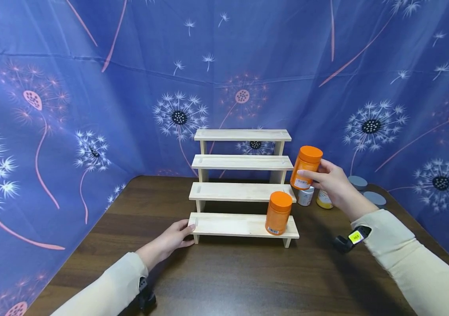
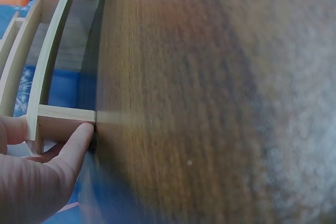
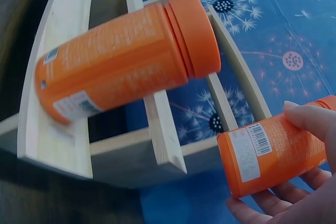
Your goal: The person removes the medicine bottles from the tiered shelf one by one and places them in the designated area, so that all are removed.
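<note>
A four-tier wooden display rack (image 1: 224, 191) stands on the table. My left hand (image 1: 172, 239) grips the left end of its lowest tier; in the left wrist view a finger (image 2: 79, 139) lies along the short wooden leg (image 2: 65, 120). Up at the rack's right side, my right hand (image 1: 329, 179) holds an orange lidded bottle (image 1: 305, 168), slightly tilted. In the right wrist view that bottle (image 3: 262, 153) shows a white barcode label, thumb on one side and fingers beneath. A second orange bottle (image 1: 278, 213) stands upright on the lowest tier, toward its right end.
Behind my right hand on the table are a small white container (image 1: 305, 196), a yellow-and-white container (image 1: 324, 199) and grey-blue lids (image 1: 374, 199). A blue dandelion-print cloth (image 1: 130, 96) hangs behind the dark wooden table (image 1: 224, 276).
</note>
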Tool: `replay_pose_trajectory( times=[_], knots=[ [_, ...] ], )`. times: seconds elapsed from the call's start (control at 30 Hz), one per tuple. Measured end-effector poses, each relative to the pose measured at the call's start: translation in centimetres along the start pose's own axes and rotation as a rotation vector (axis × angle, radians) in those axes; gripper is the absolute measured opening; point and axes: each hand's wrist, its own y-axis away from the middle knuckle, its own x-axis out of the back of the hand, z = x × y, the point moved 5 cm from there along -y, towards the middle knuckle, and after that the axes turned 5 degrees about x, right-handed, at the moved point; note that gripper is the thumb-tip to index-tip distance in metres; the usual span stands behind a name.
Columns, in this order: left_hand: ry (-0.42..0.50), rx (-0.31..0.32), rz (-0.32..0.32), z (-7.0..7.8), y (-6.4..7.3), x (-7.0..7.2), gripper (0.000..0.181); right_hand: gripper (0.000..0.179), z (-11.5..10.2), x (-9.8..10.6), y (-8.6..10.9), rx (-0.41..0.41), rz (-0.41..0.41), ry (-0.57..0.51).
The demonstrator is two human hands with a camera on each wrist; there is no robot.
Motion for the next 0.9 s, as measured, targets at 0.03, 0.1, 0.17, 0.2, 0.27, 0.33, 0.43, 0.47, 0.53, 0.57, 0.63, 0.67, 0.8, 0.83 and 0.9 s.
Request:
replay_pose_trajectory(
  times=[0.03,0.1,0.17,0.2,0.27,0.33,0.43,0.47,0.53,0.57,0.63,0.67,0.8,0.83,0.9],
  knots=[
    [0.000,0.001,0.000,0.0,0.0,0.0,0.041,0.089,0.1,0.2,0.0,-0.002,-0.001,0.001],
    [0.002,0.000,0.000,0.0,0.0,0.0,0.041,0.090,0.2,0.8,0.1,-0.007,0.000,0.019],
    [0.002,0.000,0.000,0.0,-0.1,0.0,0.041,0.091,0.4,1.4,0.2,-0.013,0.004,0.028],
    [0.002,-0.001,0.001,0.0,-0.1,0.0,0.041,0.091,0.5,1.7,0.3,-0.017,0.007,0.031],
    [0.003,-0.004,0.001,0.0,-0.1,0.1,0.041,0.092,0.6,2.3,0.4,-0.025,0.012,0.037],
    [0.002,-0.003,0.004,-0.1,-0.2,0.1,0.041,0.093,0.8,2.7,0.5,-0.033,0.025,0.034],
    [0.003,0.001,0.010,-0.1,-0.3,0.2,0.042,0.094,1.2,3.2,0.8,-0.045,0.033,0.047],
    [0.002,0.003,0.012,-0.1,-0.3,0.2,0.042,0.095,1.4,3.4,0.9,-0.050,0.035,0.051],
    [0.002,0.004,0.015,-0.1,-0.3,0.2,0.042,0.096,1.8,3.5,1.1,-0.062,0.028,0.054],
    [0.001,0.005,0.017,-0.1,-0.3,0.2,0.042,0.096,2.0,3.6,1.2,-0.069,0.021,0.054],
    [0.000,0.006,0.019,-0.2,-0.3,0.2,0.042,0.097,2.4,3.8,1.3,-0.084,0.016,0.057],
    [0.002,0.006,0.020,-0.1,-0.2,0.2,0.042,0.096,2.6,3.9,1.4,-0.090,0.010,0.055],
    [0.005,0.009,0.026,-0.1,-0.2,0.2,0.042,0.095,3.4,4.3,1.4,-0.100,0.012,0.066],
    [0.004,0.009,0.026,-0.1,-0.1,0.2,0.043,0.096,3.6,4.5,1.4,-0.103,0.014,0.066],
    [0.005,0.010,0.025,-0.1,-0.1,0.1,0.043,0.097,3.9,4.8,1.4,-0.111,0.023,0.071]
  ],
)
